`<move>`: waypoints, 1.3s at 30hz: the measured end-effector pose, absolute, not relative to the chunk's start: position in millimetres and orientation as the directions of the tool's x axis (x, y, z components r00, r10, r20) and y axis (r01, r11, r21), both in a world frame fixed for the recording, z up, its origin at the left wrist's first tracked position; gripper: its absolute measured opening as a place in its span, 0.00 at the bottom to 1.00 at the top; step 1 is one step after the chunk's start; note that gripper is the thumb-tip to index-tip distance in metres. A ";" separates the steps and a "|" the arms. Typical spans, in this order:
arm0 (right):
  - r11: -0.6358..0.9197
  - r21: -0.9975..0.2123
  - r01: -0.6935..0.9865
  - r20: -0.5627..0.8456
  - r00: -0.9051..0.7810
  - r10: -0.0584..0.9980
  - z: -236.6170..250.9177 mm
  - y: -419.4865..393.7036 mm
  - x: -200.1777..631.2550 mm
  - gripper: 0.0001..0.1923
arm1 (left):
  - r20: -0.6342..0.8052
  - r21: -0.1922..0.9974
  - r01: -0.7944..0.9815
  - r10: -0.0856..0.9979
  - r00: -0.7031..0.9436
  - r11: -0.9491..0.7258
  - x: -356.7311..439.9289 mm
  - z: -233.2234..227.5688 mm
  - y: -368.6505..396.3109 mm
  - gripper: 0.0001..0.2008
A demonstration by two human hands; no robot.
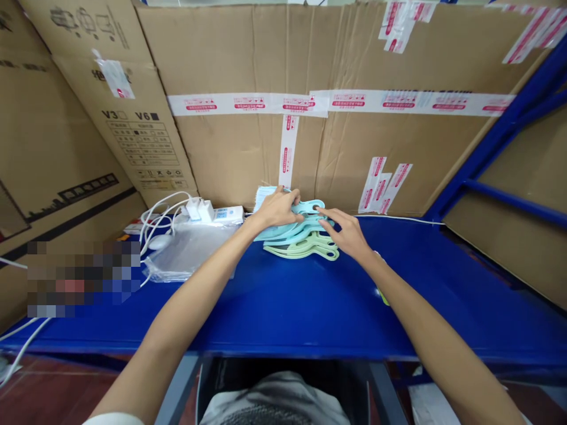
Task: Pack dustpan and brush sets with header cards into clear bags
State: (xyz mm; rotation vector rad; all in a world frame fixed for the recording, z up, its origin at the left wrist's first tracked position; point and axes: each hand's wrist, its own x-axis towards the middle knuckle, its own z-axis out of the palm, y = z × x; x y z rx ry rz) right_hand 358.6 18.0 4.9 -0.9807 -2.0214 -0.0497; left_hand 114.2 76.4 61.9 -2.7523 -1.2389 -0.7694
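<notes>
A pile of small hand brushes and dustpans lies on the blue table near the cardboard wall. On top is a light blue brush [311,206] with pale bristles [262,197] at its left end and a holed handle at its right. More light blue pieces [283,236] lie under it, and light green ones [305,245] are nearest me. My left hand [280,209] reaches over the top brush, its bent fingers closed on it. At the handle ends is my right hand [348,232], thumb and forefinger apart and touching the light blue handles. Overlapping pieces hide parts of the pile.
Clear plastic bags [190,254] lie left of the pile, beside a white power strip [228,214] with plugs and cables. Cardboard [230,153] stands behind the blue table [301,313]. A blue frame [500,141] rises at right. A yellow-green object [383,297] is partly behind my right forearm.
</notes>
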 end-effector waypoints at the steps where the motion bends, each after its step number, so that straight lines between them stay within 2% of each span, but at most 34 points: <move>1: 0.689 -0.306 0.657 0.714 -0.320 0.623 5.2 17.7 357.5 0.19 | 0.447 0.176 0.722 0.708 0.547 -0.670 114.4 61.5 76.3 0.16; 7: 0.660 -0.377 0.650 0.714 -0.249 0.654 4.9 18.0 353.3 0.20 | 0.483 0.150 0.727 0.691 0.537 -0.670 117.9 60.2 74.5 0.13; 12: 0.703 -0.472 0.532 0.766 -0.148 0.626 9.2 13.1 344.6 0.10 | 0.435 0.153 0.614 0.610 0.662 -0.775 118.4 62.9 73.4 0.13; 15: 0.678 -0.477 0.559 0.787 -0.072 0.613 14.7 7.4 339.6 0.10 | 0.467 0.150 0.582 0.576 0.671 -0.799 118.1 67.1 70.7 0.15; 23: 0.656 -0.357 0.664 0.838 -0.082 0.539 28.2 -1.8 337.3 0.10 | 0.525 0.217 0.531 0.557 0.644 -0.819 111.3 80.7 68.3 0.18; 26: 0.657 -0.343 0.671 0.838 -0.098 0.537 31.9 -5.0 333.5 0.12 | 0.528 0.239 0.511 0.552 0.645 -0.826 107.6 86.5 67.8 0.18; 31: 0.603 -0.313 0.734 0.823 -0.107 0.557 36.0 -10.2 328.5 0.13 | 0.585 0.253 0.568 0.591 0.556 -0.783 105.0 97.6 58.7 0.19; 34: 0.601 -0.247 0.760 0.843 -0.137 0.520 36.6 -11.0 329.9 0.11 | 0.605 0.216 0.546 0.550 0.576 -0.809 102.0 103.6 52.5 0.19; 39: 0.661 -0.082 0.746 0.854 -0.290 0.432 36.5 -7.9 334.8 0.09 | 0.538 0.172 0.532 0.531 0.654 -0.829 93.2 108.3 51.0 0.17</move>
